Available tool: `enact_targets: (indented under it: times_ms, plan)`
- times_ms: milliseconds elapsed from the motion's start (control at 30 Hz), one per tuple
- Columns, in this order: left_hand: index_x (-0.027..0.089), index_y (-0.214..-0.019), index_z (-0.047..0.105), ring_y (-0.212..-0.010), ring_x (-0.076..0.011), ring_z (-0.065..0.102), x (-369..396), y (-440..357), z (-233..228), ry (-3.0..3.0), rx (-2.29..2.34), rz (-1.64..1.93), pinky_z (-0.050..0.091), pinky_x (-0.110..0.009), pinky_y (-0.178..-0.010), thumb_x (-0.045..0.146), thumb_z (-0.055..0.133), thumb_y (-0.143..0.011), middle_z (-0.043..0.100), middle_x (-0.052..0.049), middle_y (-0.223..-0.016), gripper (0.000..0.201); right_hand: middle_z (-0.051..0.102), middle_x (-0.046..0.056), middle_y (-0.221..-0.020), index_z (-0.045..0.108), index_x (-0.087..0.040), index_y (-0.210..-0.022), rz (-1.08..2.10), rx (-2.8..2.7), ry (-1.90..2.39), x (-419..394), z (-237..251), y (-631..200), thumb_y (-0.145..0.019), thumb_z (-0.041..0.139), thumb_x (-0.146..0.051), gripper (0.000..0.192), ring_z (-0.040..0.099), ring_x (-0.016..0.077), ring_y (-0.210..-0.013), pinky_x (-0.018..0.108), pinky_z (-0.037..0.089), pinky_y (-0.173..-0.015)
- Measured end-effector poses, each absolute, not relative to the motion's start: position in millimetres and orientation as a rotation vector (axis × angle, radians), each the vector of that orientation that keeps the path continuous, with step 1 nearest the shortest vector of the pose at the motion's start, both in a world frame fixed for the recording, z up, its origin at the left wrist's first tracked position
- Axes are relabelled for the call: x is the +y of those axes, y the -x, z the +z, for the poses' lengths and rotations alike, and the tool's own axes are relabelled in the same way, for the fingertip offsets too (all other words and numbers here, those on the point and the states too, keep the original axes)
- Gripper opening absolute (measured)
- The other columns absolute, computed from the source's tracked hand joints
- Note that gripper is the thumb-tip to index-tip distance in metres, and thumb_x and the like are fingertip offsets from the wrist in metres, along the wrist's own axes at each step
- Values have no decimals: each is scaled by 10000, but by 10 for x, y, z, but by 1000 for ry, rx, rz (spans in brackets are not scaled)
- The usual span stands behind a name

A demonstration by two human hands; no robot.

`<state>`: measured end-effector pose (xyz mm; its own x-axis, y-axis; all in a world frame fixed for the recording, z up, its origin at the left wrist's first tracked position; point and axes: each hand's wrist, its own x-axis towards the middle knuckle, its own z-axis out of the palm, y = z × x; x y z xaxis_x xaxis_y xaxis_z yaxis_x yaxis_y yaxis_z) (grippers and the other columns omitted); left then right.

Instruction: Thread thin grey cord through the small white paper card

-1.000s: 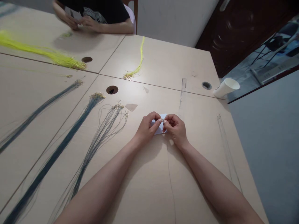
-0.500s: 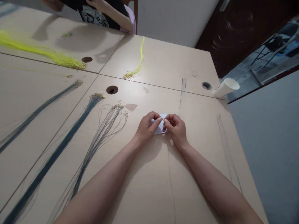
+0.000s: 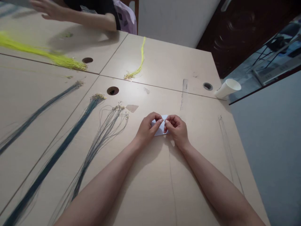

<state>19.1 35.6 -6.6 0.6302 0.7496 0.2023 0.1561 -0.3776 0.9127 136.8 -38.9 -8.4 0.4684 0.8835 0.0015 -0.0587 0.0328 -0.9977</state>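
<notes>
Above a small white card (image 3: 159, 131), my left hand (image 3: 148, 127) and my right hand (image 3: 178, 130) face each other with fingertips almost touching. Each thumb is pressed to its forefinger in a pinch. A thin dark line (image 3: 172, 182) runs up the table to my right hand and disappears beneath its fingers. Whatever tiny piece sits between my left fingertips is too small to make out. The card lies flat on the table under both hands, partly covered by them.
Dark line bundles with gold-coloured ends (image 3: 88, 108) lie left; a looser bundle (image 3: 94, 144) is nearer. Yellow bundles (image 3: 142, 56) lie farther back. A clear ruler (image 3: 184, 94), a white cup (image 3: 227, 88) and thin strands (image 3: 227, 144) are right. Across the table sits a person (image 3: 94, 20).
My hands and the card look the same. Across the table, the other person's arm has come down and stretched out to the left over the tabletop.
</notes>
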Motion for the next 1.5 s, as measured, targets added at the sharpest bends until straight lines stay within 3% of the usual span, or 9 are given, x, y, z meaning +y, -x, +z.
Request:
enact_targets:
  times_ms: [1500]
  plan:
    - [176,-765,516,-673,-100,473,355,-190,-70,-1948,697,818,363,-230,-613,266,486,-837,554,1,-765,119,558,-54,-535,525,-193,-765,873,-839,1370,-403,-50,-1363,-757,551,-255,68,527,96,-468,239,439,-501]
